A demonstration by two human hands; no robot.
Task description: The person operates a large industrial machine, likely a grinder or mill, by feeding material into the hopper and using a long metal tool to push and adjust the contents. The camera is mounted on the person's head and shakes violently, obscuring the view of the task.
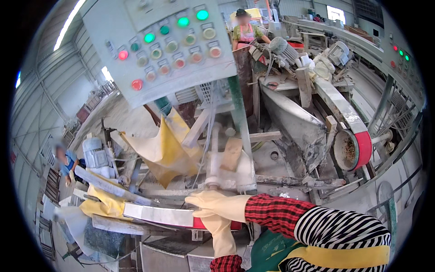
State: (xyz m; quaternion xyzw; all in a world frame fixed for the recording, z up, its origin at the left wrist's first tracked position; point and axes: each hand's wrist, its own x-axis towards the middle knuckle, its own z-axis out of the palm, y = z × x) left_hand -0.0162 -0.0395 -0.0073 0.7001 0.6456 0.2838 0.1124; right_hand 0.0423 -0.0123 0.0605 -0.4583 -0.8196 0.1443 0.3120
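Note:
Both of my hands wear cream rubber gloves and overlap at the lower middle. My right hand [216, 202] reaches in from the right with its fingers stretched leftward, lying over the left one. From below comes my left hand [211, 220], partly covered by the right; its visible fingers look extended and flat. They rest on or just above a long curved white band [156, 215] with a red end section [235, 225] on the near machine. Whether anything thin lies under the gloves I cannot tell. A dusty upright shaft [214, 167] stands just beyond them.
A grey control panel [163, 50] with lit buttons hangs in front above. Yellow-white sheeting [158, 149] drapes ahead. At right stands a similar machine with a red-ended wheel [349, 149]. Motors [95, 154] sit at left. One person [247, 34] is at the back, another [70, 161] far left.

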